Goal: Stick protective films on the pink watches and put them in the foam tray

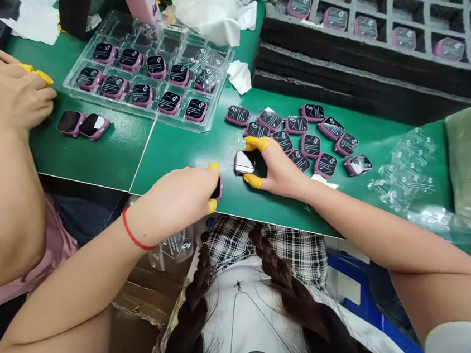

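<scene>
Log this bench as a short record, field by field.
left hand: pinches a watch
right hand: finger and thumb around another watch
loose watches: clustered beyond and beside right hand
clear tray: holds watches, some slots bare
black foam: stacked, watches in nearest cells
co-worker's hands: at left

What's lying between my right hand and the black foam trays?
Several purple-edged watches lie loose on the green table between your right hand and the black foam trays, as the head view shows.

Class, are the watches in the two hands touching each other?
Apart: the head view shows green table between left-hand watch and right-hand watch.
</scene>
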Demonstrator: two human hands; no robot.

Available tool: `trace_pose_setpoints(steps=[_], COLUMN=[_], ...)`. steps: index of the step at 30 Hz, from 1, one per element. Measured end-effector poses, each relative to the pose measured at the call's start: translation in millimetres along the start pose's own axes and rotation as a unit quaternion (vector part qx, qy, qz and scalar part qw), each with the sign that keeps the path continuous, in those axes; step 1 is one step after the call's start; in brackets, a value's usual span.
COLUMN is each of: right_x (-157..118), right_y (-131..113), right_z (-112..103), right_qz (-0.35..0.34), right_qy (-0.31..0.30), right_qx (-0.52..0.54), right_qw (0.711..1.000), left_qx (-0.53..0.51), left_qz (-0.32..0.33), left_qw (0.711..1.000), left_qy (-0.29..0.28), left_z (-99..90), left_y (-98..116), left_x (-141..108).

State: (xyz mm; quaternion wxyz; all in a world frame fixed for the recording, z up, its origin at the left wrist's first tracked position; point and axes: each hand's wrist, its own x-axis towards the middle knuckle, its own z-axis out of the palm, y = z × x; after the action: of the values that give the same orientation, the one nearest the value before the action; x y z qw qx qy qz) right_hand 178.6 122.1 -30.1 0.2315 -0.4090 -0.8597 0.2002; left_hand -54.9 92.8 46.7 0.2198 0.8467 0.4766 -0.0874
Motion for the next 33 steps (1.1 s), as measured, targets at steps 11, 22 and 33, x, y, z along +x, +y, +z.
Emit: trace_pose_setpoints(steps=[11, 22, 33], right_x=[-27, -62, -79], right_y=[-14, -88, -87], right_z=[-12, -24, -20], right_qz=[-0.062, -0.065, 0.270], right_qy=[-0.082, -0.018, -0.157], right_qx=[0.045, 0.146, 0.484], right_qw=[0.994, 0.987, 0.817], left_qx=[-0.406, -0.659, -0.634], left_qz=[-0.123, -0.099, -0.012], left_qw=[0.900, 0.683, 0.720], left_qy=[0.100, 0.298, 0.283], left_z=[30.5, 72.3, 86.6], left_y=[-23, 45, 51], left_x=[-46, -68, -69])
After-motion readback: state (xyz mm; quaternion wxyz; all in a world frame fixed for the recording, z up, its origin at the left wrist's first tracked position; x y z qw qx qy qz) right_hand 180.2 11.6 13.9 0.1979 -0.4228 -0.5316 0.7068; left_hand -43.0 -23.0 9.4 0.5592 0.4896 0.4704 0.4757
